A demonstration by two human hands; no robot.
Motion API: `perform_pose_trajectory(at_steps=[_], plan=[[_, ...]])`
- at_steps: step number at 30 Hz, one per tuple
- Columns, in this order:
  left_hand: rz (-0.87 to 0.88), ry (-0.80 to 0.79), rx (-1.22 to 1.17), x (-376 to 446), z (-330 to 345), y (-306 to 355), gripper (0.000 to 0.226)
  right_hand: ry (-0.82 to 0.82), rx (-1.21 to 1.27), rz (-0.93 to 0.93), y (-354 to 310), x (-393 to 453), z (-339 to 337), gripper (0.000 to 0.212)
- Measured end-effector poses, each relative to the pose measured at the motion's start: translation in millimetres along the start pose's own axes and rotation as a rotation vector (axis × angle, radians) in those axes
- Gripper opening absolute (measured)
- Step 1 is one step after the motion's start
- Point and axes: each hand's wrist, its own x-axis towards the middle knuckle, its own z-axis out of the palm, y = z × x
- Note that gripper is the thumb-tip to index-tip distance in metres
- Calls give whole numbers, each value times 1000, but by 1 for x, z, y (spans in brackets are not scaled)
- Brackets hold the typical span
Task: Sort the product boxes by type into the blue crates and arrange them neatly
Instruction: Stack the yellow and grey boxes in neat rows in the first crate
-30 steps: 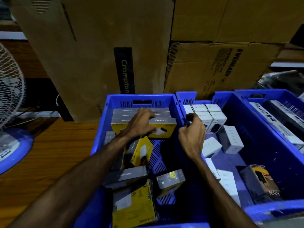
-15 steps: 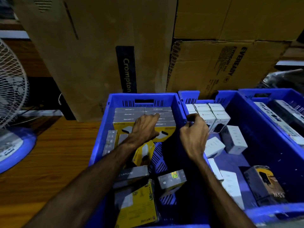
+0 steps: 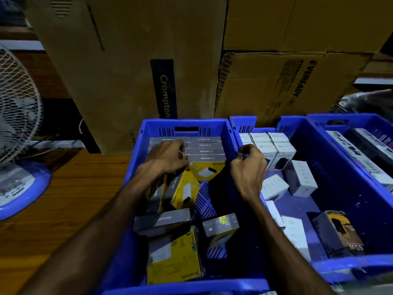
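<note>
Product boxes in grey and yellow, marked LAPCARE, packed upright in two neat rows against the far wall of the left blue crate. Nearer in the same crate, more of the same kind lying loose: two leaning boxes just below the rows, a grey one flat across the middle, a small grey box with a shiny sticker, a big yellow one at the near end.

Left hand laid over the left row, palm down, fingers stretched forward and close together, tips touching the grey tops; whether pressing or merely resting, cannot tell. Right hand over the wall shared by the two crates, fingers curled in with the thumb tucked against them; whether pinching anything, cannot tell from this angle.

Middle blue crate holding small white boxes stood in a tidy block at its far left corner, just beside the right hand. Several loose white boxes scattered further along the floor of that crate, plus a dark box printed 65W near the front. Third blue crate at the right edge with long white cartons inside.

Behind the crates, tall cardboard cartons, one marked Crompton, another Eveready. Wooden worktop to the left, carrying a fan with a white grille and blue base.
</note>
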Motion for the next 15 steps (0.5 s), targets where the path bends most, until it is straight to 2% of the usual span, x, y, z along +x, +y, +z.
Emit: perform_pose_trajectory(at_steps=[2, 4, 6, 10, 15], plan=[[-76, -93, 216, -18, -1, 3, 60, -7, -15, -10, 0, 0, 0, 23], [-107, -186, 303, -35, 5, 8, 71, -23, -55, -26, -2, -2, 1, 23], [-124, -239, 239, -44, 14, 12, 67, -43, -108, -36, -2, -3, 3, 23], [-118, -197, 219, -47, 16, 12, 60, -40, -169, -67, -2, -6, 6, 24], [-129, -173, 31, -48, 10, 8, 75, -69, -203, -92, -2, -7, 7, 25]])
